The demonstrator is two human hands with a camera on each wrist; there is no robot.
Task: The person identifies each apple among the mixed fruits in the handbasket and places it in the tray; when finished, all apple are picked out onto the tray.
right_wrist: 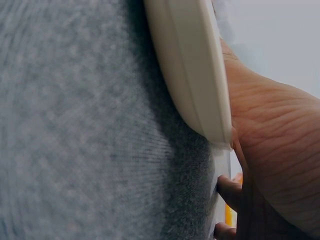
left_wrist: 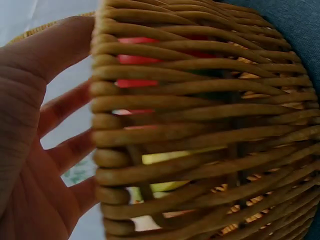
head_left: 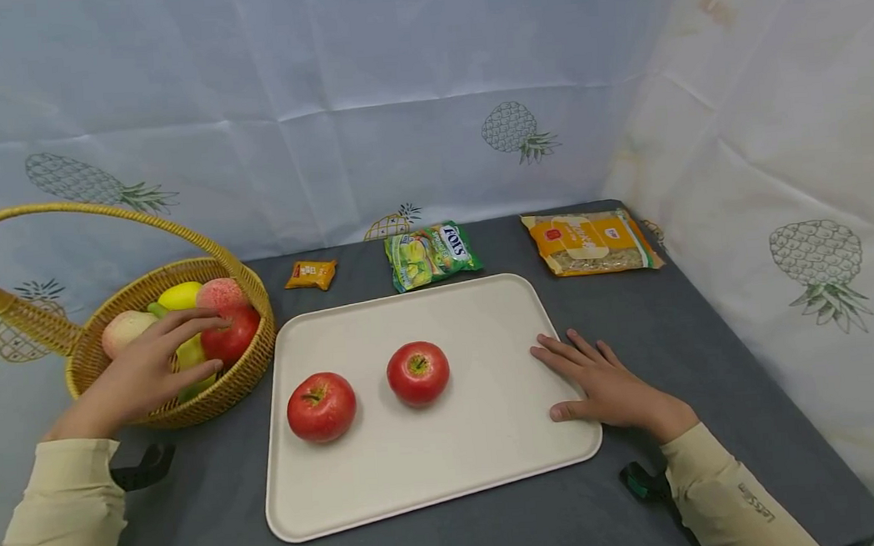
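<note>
My left hand [head_left: 145, 366] reaches over the wicker basket [head_left: 244, 385], thumb and fingers extended and spread. Its fingertips are at a red apple [head_left: 234, 335] inside. Around them lie a lemon [head_left: 180, 296], a pink peach [head_left: 222, 293] and a paler peach [head_left: 125, 330]. In the left wrist view the basket's woven wall [left_wrist: 200, 105] hides the fingertips. On the right, my right hand [head_left: 602, 388] rests flat with spread fingers over the edge of the cream tray [head_left: 491, 420]. Two red apples stand on it, one at the left [head_left: 321, 407], another near the middle [head_left: 418, 373].
Behind the tray lie a small orange packet [head_left: 312, 275], a green Fox's candy bag [head_left: 432, 255] and a yellow-orange bag [head_left: 591, 243]. The basket's tall handle [head_left: 110, 211] arches behind the left hand. White pineapple-print cloth [head_left: 400, 158] hangs behind the dark table [head_left: 681, 333].
</note>
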